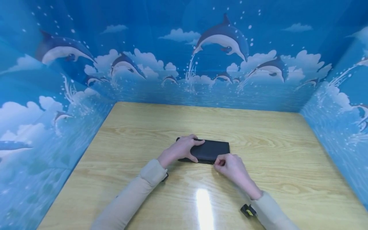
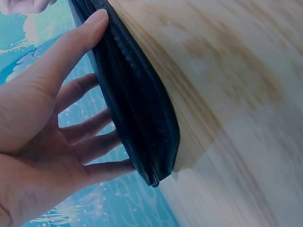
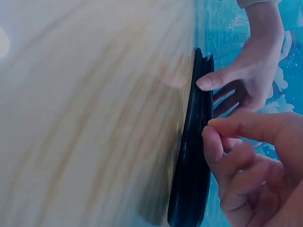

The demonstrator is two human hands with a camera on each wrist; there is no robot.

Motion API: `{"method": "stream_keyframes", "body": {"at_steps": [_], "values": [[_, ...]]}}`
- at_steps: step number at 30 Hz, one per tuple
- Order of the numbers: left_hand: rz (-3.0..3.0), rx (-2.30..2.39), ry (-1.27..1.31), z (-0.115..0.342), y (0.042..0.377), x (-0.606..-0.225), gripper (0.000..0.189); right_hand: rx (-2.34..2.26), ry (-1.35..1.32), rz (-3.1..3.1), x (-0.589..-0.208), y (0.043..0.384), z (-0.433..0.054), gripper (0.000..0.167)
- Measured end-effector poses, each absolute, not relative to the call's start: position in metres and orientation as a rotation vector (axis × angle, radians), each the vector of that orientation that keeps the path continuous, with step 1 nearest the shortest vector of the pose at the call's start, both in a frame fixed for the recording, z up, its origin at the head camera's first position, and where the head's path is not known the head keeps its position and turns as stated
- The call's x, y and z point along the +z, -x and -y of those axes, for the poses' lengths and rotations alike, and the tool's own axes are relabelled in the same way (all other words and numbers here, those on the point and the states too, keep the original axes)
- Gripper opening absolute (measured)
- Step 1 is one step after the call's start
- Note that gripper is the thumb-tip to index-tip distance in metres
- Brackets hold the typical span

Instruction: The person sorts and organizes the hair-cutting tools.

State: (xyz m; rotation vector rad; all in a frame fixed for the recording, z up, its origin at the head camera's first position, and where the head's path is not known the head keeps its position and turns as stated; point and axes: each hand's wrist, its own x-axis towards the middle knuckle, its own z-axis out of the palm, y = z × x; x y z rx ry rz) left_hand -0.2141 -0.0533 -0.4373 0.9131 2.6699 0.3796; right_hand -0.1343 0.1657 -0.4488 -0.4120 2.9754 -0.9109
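A black zip wallet lies on the wooden table with its zip edge toward me. My left hand holds its left part, spanning it with the thumb at the near edge and the fingers spread over the top. In the left wrist view the thumb presses beside the zip, and a small loop shows at the zip's end. At the near edge, right of the middle, my right hand pinches the zipper pull between thumb and forefinger; the fingertips hide most of it.
Around the wallet stretches the light wood-grain table. Blue dolphin-print sheets stand along its back and both sides. A black device with a yellow mark sits at the right sleeve. Glare shines on the near tabletop.
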Motion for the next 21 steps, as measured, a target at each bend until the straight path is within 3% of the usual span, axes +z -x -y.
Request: {"method": "stream_keyframes", "body": {"at_steps": [21], "values": [[-2.687,0.393,-0.902,0.053,0.213,-0.439,0.090,-0.986,0.418,-2.900,-0.453,0.148,-0.125,0.019]]}}
